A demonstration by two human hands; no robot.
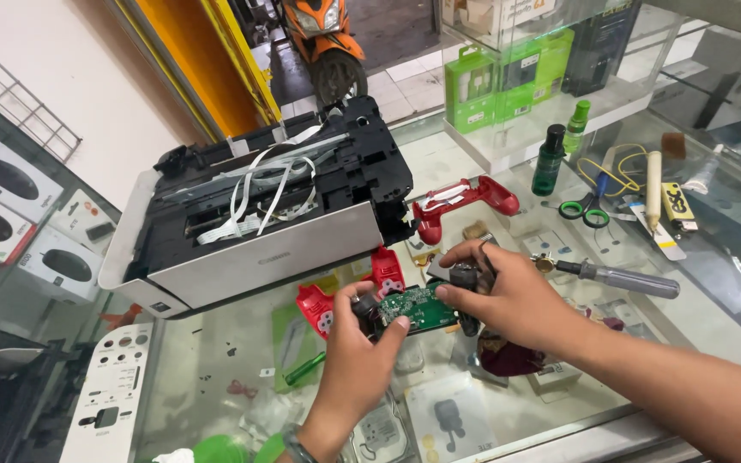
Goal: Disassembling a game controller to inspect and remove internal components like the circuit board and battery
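Centre of frame, low: you hold a green circuit board [418, 307] between both hands, above the glass worktop [216, 360]. Your left hand [358, 360] grips its left end, fingers curled and pinching a dark module on that edge. Your right hand [499, 296] covers the right end, fingers bent and pressed on a second dark part; exactly what they pinch is hidden by the knuckles.

Risk, as I judge it: the board is carried only by its ends, so a twist between your hands could strain the joints of the attached modules or crack the board. A slip would drop it onto hard glass. Fingers also lie close to the bare components.

Just behind the board: red shell pieces [315, 309], and a larger red controller shell [465, 199] further up. A screwdriver [619, 279] lies to the right, near your right wrist, and could roll if nudged.

Upper left: an opened printer [259, 206], cover off, white ribbon cables loose inside. Its white panel [109, 394] lies at lower left.

Containers: a dark green bottle [548, 160] and a smaller light green bottle [576, 127] stand upright at upper right, both capped, contents not visible. Scissors [585, 210] lie beside them. Green retail boxes [508, 81] sit in a clear display case behind them.
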